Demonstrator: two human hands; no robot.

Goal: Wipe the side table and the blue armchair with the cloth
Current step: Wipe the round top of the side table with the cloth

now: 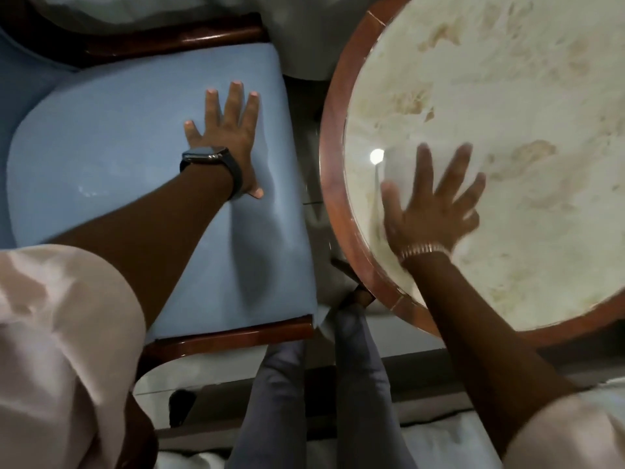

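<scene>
The blue armchair [111, 147] fills the left side, seen from above, with a light blue seat cushion and a dark wooden frame. My left hand [226, 130], with a dark watch on the wrist, lies flat on the seat, fingers spread, holding nothing. The round side table [338, 184] stands to the right, with a cream marbled top and a reddish wooden rim. My right hand [433, 204], wearing a gold bracelet, rests flat on the tabletop near its left rim, fingers apart and blurred. No cloth is in view.
A narrow gap of pale floor [304, 184] separates chair and table. My legs in dark trousers [355, 384] stand in front of that gap. White fabric [297, 35] lies behind the chair and table.
</scene>
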